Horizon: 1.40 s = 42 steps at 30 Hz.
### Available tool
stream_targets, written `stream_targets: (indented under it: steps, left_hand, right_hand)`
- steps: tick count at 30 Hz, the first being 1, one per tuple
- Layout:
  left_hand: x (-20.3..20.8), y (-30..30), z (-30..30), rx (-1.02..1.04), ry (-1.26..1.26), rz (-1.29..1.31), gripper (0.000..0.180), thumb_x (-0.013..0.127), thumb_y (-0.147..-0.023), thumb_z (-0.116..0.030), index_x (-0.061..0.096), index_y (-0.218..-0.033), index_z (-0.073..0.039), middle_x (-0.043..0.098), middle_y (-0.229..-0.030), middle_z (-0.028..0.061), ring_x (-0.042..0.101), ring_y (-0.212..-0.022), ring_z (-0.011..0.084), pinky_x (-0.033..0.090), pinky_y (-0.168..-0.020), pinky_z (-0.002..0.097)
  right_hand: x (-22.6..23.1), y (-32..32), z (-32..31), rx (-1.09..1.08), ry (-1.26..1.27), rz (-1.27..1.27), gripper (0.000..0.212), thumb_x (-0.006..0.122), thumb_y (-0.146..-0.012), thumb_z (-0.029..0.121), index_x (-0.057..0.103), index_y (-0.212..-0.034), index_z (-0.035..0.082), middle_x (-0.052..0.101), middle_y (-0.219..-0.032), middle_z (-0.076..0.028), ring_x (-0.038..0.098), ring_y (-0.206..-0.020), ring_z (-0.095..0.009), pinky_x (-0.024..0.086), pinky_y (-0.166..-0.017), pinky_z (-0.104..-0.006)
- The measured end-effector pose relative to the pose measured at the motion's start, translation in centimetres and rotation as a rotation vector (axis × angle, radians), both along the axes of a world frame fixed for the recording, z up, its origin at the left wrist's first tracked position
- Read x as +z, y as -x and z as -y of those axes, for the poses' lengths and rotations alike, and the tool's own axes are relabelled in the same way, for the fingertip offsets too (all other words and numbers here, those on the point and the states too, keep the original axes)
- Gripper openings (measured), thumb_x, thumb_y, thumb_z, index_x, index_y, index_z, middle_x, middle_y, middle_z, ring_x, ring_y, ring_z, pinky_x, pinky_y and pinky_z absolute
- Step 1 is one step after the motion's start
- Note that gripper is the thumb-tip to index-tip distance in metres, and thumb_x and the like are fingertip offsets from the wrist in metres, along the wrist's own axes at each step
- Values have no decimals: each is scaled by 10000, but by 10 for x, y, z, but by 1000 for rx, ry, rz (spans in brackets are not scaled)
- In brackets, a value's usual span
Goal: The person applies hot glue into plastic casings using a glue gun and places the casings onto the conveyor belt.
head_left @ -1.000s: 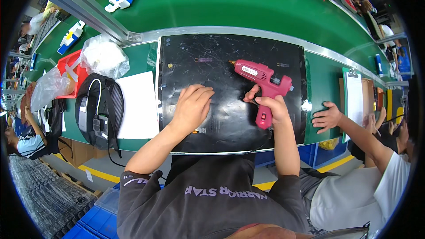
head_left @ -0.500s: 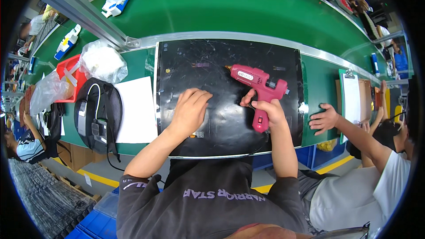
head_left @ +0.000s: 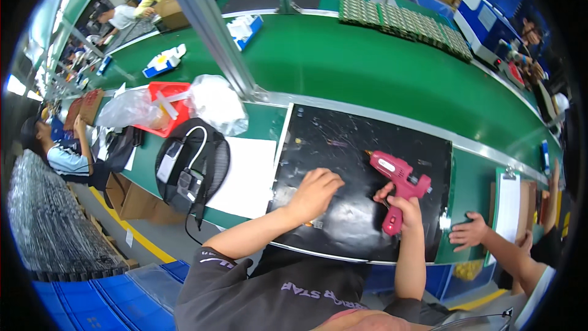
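Dark grey short-sleeved T-shirt, pale lettering; forearms bare.

Green bench spans the frame from upper left to right edge. At centre lies a black mat; just left of it a white sheet, then a black headset case, with a red tray and clear plastic bags above that. A clipboard lies at right, rows of small parts at upper centre.

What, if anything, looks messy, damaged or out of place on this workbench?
Nothing looks damaged or spilled. The black mat is scuffed and speckled with small bits. The right hand holds the pink glue gun over it; the left hand rests flat on the mat.
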<state>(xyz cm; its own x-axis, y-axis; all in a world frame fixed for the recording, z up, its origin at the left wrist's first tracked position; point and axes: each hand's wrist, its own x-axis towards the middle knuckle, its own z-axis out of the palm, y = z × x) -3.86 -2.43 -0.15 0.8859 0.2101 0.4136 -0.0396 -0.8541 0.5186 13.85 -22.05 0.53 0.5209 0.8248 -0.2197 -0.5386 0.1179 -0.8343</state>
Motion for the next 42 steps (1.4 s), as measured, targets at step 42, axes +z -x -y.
stream_targets:
  steps: [42]
  left_hand:
    - [9,-14,8,36,2,-60,221,589,-771,45,637,-979,-14,629,-1001,122,559,-1039,320,412,-914,401]
  right_hand:
    - [-2,-7,-1,40,-39,10,220,642,-787,-1,597,-1002,0,652,-886,-134,662,-873,-232,534,-804,-348]
